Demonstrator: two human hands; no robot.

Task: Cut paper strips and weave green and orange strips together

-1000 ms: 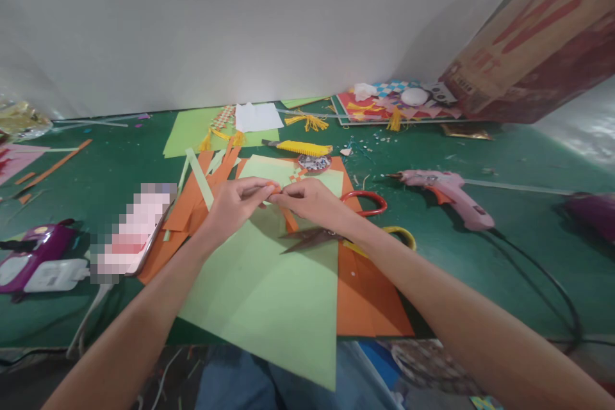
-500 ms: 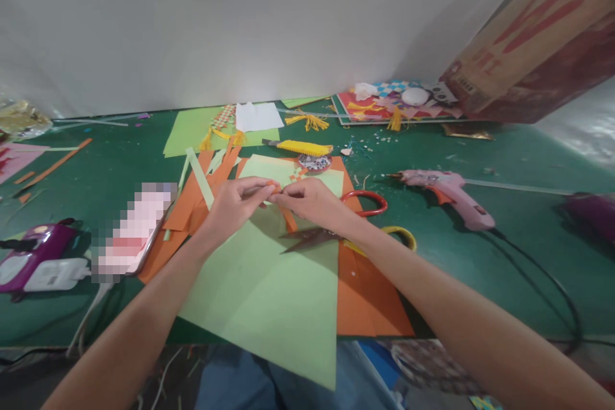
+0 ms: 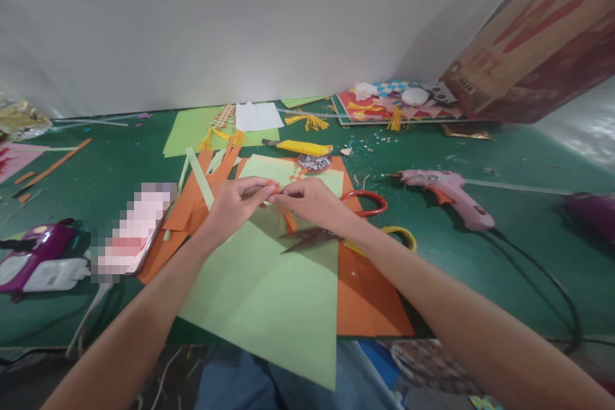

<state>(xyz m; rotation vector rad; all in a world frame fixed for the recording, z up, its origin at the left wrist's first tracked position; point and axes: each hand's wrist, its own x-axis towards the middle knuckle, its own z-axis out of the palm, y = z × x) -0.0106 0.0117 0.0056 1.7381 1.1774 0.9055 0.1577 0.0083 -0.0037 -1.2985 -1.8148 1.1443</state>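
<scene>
My left hand (image 3: 243, 200) and my right hand (image 3: 307, 198) meet above a light green paper sheet (image 3: 269, 295). Both are closed in a pinch on a small orange paper strip (image 3: 289, 220), whose loose end hangs below my right fingers. Most of the strip is hidden by the fingertips. Scissors (image 3: 368, 203) with one red and one yellow handle lie partly under my right wrist, blades pointing left. Just beyond my hands is a small orange and green woven paper piece (image 3: 298, 173). Orange paper sheets (image 3: 368, 295) lie under the green one.
A pink glue gun (image 3: 451, 195) with a cord lies to the right. A yellow box cutter (image 3: 305, 148) sits behind my hands. Cut orange strips (image 3: 192, 198) and a phone (image 3: 137, 230) are at left, near a purple power socket (image 3: 36, 253). A paper bag (image 3: 533, 45) stands back right.
</scene>
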